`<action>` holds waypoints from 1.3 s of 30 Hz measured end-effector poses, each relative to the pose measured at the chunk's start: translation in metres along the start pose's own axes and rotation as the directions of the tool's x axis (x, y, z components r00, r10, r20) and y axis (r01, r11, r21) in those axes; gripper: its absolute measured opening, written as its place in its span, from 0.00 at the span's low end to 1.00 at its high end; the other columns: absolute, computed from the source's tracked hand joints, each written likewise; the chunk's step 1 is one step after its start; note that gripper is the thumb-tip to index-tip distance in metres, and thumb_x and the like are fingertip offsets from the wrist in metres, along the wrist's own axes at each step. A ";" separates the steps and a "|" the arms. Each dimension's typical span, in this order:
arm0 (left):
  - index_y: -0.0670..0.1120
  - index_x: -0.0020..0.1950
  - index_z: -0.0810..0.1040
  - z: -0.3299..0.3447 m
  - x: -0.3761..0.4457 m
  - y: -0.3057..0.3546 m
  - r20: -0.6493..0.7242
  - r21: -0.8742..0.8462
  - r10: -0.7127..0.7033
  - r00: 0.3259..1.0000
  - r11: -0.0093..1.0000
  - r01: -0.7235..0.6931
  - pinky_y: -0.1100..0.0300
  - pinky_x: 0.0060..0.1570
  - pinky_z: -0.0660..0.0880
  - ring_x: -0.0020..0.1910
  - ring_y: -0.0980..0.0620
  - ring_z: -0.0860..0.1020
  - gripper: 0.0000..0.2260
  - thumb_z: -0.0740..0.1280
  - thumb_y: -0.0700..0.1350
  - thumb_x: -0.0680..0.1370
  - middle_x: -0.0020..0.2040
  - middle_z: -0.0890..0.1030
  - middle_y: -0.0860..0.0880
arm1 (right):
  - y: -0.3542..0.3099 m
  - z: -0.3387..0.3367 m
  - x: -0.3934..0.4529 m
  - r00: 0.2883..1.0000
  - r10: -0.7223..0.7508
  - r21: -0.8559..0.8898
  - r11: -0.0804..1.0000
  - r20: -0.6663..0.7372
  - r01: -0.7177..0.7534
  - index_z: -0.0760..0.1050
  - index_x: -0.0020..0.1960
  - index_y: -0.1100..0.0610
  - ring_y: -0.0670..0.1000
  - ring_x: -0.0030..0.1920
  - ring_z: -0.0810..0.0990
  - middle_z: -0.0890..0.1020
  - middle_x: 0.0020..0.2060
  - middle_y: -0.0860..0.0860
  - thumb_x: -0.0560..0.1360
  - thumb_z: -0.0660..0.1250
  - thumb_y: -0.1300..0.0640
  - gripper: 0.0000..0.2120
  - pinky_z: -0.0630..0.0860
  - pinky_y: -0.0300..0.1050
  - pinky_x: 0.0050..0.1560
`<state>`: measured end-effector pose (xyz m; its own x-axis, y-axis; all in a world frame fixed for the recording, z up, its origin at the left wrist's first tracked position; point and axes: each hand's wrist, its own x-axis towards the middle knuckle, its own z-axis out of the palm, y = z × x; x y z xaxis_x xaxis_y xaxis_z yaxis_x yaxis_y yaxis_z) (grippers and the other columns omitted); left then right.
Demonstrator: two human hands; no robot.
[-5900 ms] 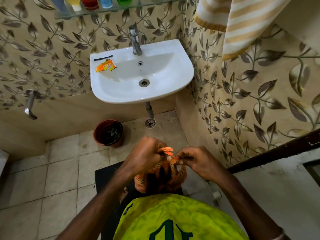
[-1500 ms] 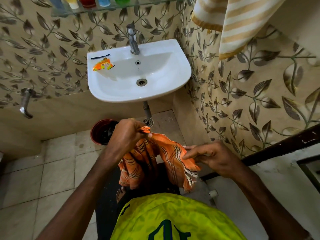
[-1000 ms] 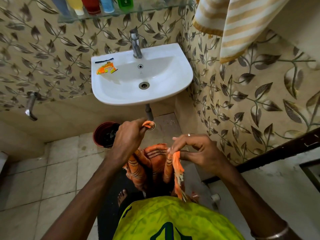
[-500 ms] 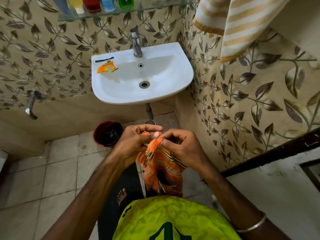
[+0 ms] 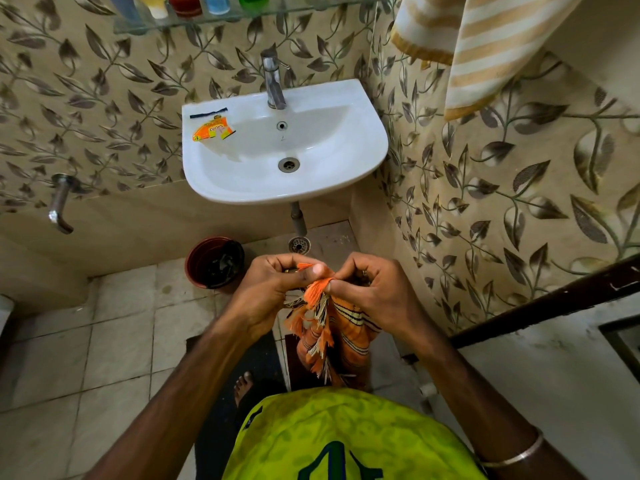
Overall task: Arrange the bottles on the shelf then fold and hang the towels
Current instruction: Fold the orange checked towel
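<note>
Five bottles [image 5: 187, 3] on the shelf [image 5: 242, 19] at the top edge are cut off. Low centre, left hand [image 5: 273, 289] and right hand [image 5: 374, 292] pinch one orange towel [image 5: 332, 327]; one striped towel [image 5: 485, 46] hangs upper right.

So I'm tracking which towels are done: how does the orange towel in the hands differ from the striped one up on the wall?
The orange towel is bunched and pinched by the left hand and right hand; the striped towel already hangs untouched. The orange towel has dark plaid lines and fringe; the striped towel has broad cream and tan bands. Both dangle downward.
</note>
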<state>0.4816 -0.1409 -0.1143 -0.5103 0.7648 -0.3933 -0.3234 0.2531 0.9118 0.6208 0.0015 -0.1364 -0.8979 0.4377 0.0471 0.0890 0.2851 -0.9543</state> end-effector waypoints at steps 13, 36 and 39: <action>0.42 0.53 0.85 0.004 -0.010 0.002 0.015 0.076 0.039 0.999 0.996 -0.040 0.54 0.48 0.81 0.49 0.47 0.85 0.12 0.68 0.48 0.77 0.48 0.87 0.43 | 0.000 -0.004 -0.002 1.000 -0.008 -0.010 1.000 -0.008 0.007 0.85 0.46 0.55 0.49 0.41 0.85 0.86 0.40 0.49 0.73 0.77 0.58 0.03 0.83 0.52 0.43; 0.40 0.48 0.85 0.013 -0.010 -0.001 0.045 0.207 0.247 0.968 0.945 -0.251 0.62 0.45 0.81 0.48 0.51 0.85 0.09 0.73 0.32 0.69 0.45 0.87 0.46 | -0.003 -0.014 0.007 0.959 0.220 0.056 0.971 0.181 -0.234 0.85 0.53 0.52 0.40 0.39 0.83 0.86 0.38 0.42 0.72 0.77 0.51 0.10 0.79 0.40 0.42; 0.39 0.48 0.85 0.010 -0.010 -0.001 0.022 0.223 0.251 0.968 0.942 -0.250 0.60 0.47 0.81 0.48 0.49 0.85 0.10 0.69 0.28 0.73 0.45 0.87 0.45 | -0.003 -0.024 0.009 0.928 0.245 0.004 0.967 0.283 -0.256 0.85 0.53 0.51 0.46 0.47 0.86 0.88 0.46 0.47 0.69 0.76 0.47 0.14 0.79 0.44 0.49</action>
<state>0.4951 -0.1427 -0.1101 -0.5572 0.8169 -0.1490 0.0005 0.1797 0.9837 0.6231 0.0251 -0.1255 -0.9328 0.2349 -0.2732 0.3143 0.1599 -0.9357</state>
